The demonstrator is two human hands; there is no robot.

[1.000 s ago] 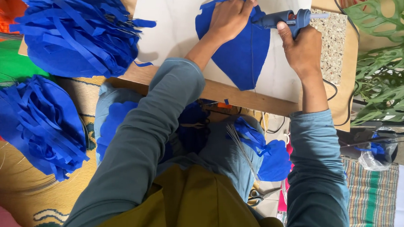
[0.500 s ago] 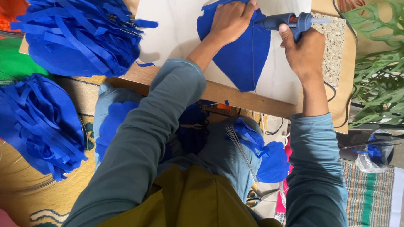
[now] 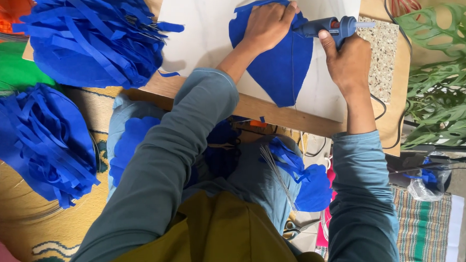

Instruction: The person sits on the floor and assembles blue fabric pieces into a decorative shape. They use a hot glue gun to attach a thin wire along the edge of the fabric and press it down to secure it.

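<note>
A blue petal-shaped felt piece (image 3: 283,65) lies on a white board (image 3: 206,30) set on a low wooden table (image 3: 275,114). My left hand (image 3: 269,25) presses flat on the top of the petal. My right hand (image 3: 348,60) grips a blue glue gun (image 3: 326,27), its nozzle pointing left at the petal's upper edge beside my left fingers. A thin wire (image 3: 293,71) runs down the middle of the petal.
Two heaps of blue felt strips lie at left: one on the table (image 3: 95,36), one on the floor mat (image 3: 39,138). More blue petals (image 3: 309,181) and thin wires rest on my lap. Green fake leaves (image 3: 445,77) stand at right, with a striped mat (image 3: 422,233) below them.
The glue gun's nozzle has moved slightly left along the petal's top edge toward my left hand. The left hand has stayed on the petal.
</note>
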